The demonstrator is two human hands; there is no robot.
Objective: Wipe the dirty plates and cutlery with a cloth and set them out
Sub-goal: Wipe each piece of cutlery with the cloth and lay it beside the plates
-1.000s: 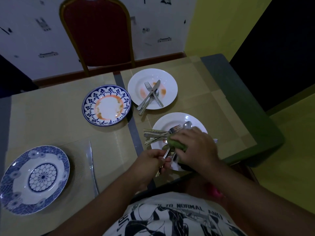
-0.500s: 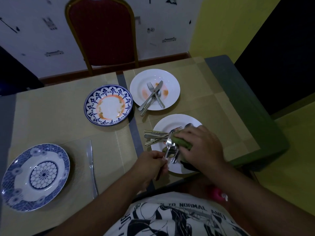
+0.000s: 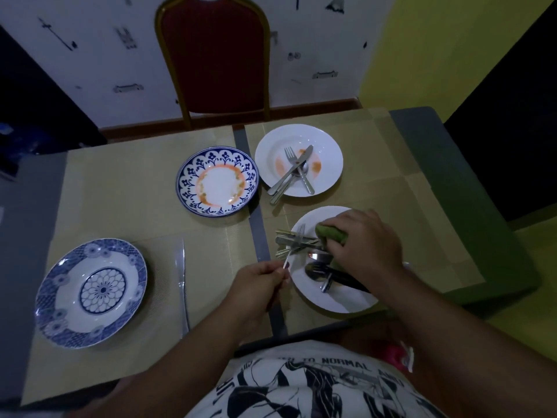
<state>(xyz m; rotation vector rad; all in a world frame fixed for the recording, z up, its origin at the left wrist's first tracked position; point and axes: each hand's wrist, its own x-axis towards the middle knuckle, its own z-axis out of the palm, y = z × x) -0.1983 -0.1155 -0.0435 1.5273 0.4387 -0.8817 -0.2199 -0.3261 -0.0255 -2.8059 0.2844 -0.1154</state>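
Over the nearest white plate, the left hand pinched a fork by its handle, likely steadying it for wiping, while the right hand gripped the green cloth.

We are logging the left hand as pinching a fork by its handle between thumb and curled fingers, with the forearm angling in from lower left. The right hand is gripping a green cloth, knuckles up, with the forearm entering from lower right.
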